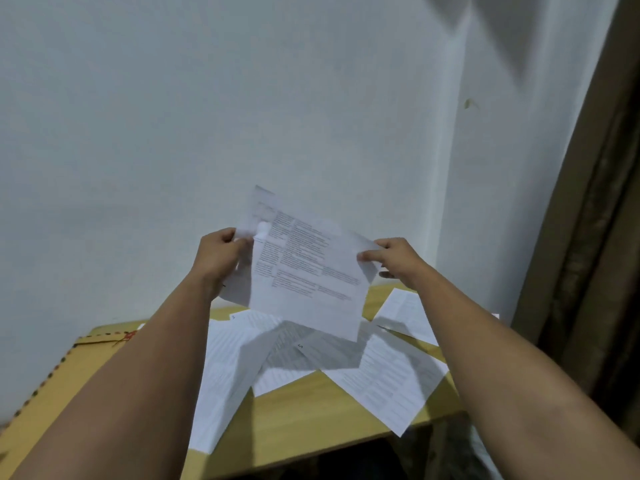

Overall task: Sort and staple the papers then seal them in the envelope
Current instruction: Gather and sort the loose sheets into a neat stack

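Both my hands hold printed papers [304, 271] up above the table, in front of the wall. My left hand [218, 258] grips the left edge of the sheets, where a second sheet sticks out behind the front one. My right hand [394, 259] pinches the right edge of the front sheet. Several more printed sheets [388, 372] lie scattered and overlapping on the wooden table [298, 403] below. A brown envelope [86, 362] with a dotted border and a red string clasp lies at the table's left, partly behind my left forearm. No stapler is in view.
A pale wall stands right behind the table. A brown curtain [595, 237] hangs along the right side. The table's front edge runs near the bottom of the view, with dark floor below it.
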Tool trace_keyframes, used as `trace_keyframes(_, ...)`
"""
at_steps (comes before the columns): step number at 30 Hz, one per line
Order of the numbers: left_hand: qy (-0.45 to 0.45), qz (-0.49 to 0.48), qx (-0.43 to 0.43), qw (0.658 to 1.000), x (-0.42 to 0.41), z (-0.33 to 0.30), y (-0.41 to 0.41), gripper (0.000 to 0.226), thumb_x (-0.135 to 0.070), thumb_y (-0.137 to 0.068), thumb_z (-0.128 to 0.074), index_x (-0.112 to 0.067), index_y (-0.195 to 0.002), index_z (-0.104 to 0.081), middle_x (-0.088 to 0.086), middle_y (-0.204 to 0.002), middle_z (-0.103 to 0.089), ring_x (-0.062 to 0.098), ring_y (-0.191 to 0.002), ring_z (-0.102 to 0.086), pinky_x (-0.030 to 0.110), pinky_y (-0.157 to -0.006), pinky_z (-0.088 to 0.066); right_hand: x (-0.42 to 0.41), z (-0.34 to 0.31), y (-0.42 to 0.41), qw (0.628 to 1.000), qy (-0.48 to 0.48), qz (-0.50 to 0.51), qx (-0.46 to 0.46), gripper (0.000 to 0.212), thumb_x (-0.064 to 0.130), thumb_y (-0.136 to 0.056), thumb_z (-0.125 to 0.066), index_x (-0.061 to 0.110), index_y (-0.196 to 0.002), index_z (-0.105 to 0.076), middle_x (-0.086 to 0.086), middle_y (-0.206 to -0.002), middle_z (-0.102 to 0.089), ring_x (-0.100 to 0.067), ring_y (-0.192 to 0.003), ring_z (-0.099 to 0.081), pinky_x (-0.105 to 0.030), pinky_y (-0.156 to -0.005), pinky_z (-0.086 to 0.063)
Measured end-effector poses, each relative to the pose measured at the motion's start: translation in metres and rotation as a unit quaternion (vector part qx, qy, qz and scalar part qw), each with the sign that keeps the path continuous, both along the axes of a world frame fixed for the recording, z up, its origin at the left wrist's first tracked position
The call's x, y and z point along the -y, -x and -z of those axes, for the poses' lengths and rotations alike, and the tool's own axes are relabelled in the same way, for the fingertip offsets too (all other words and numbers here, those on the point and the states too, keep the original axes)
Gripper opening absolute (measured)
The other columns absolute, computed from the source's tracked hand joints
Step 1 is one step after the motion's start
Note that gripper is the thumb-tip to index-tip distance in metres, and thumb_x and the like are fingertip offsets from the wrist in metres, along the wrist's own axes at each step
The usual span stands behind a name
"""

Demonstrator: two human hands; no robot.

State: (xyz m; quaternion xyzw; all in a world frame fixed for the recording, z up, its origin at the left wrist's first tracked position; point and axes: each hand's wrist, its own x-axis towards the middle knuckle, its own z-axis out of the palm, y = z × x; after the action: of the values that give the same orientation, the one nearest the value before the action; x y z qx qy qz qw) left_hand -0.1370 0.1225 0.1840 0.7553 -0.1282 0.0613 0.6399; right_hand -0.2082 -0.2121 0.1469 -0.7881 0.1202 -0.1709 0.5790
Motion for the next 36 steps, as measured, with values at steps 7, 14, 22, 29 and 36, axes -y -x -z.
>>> trace_keyframes(7,-0.269,-0.119,0.108,0.95,-0.014,0.029,0.003,0.062,-0.029,-0.088,-0.065,-0.023,-0.145,-0.044,0.009,-0.138,-0.057,0.031,-0.123,-0.056,0.045,-0.097,-0.048,-0.035,0.024,0.006,0.988,-0.147,-0.022,0.049,0.015,0.006,-0.092,-0.078,0.006,-0.107,-0.076,-0.013,-0.113,-0.077,-0.03,-0.112,-0.071,-0.036,-0.094,-0.057)
trace_keyframes(14,-0.351,0.07,0.218,0.908,0.047,0.026,-0.001,0.044,-0.036,-0.091,-0.064,-0.03,-0.134,-0.057,-0.005,-0.132,-0.064,0.018,-0.122,-0.058,0.047,-0.103,-0.048,-0.06,0.04,-0.011,0.983,-0.163,-0.089,-0.01,0.02,0.002,-0.093,-0.075,-0.002,-0.113,-0.076,-0.022,-0.115,-0.077,-0.036,-0.107,-0.074,-0.048,-0.098,-0.059)
trace_keyframes(22,-0.385,0.135,0.177,0.896,0.13,0.074,-0.054,0.019,-0.017,-0.093,-0.058,-0.021,-0.102,-0.074,-0.004,-0.1,-0.073,0.016,-0.093,-0.066,0.041,-0.089,-0.055,0.008,0.066,-0.023,0.986,-0.139,-0.049,-0.074,0.016,0.016,-0.09,-0.082,0.015,-0.105,-0.077,-0.009,-0.114,-0.079,-0.025,-0.096,-0.076,-0.038,-0.084,-0.06)
trace_keyframes(29,-0.391,0.18,0.146,0.891,0.191,0.135,-0.093,0.019,-0.014,-0.093,-0.058,-0.019,-0.103,-0.074,-0.002,-0.099,-0.072,0.019,-0.093,-0.065,0.036,-0.085,-0.052,0.166,0.111,-0.007,0.956,0.047,0.255,-0.135,0.002,0.019,-0.086,-0.073,0.019,-0.085,-0.074,-0.001,-0.096,-0.075,-0.024,-0.095,-0.07,-0.028,-0.081,-0.05)
trace_keyframes(36,-0.372,0.21,0.13,0.895,0.233,0.16,-0.106,0.018,-0.008,-0.091,-0.059,-0.016,-0.096,-0.074,-0.002,-0.094,-0.072,0.019,-0.09,-0.062,0.028,-0.077,-0.042,0.274,0.18,0.025,0.852,0.09,0.39,-0.337,0.056,0.038,-0.073,-0.062,0.01,-0.12,-0.07,-0.013,-0.117,-0.07,-0.041,-0.108,-0.066,-0.048,-0.094,-0.055)
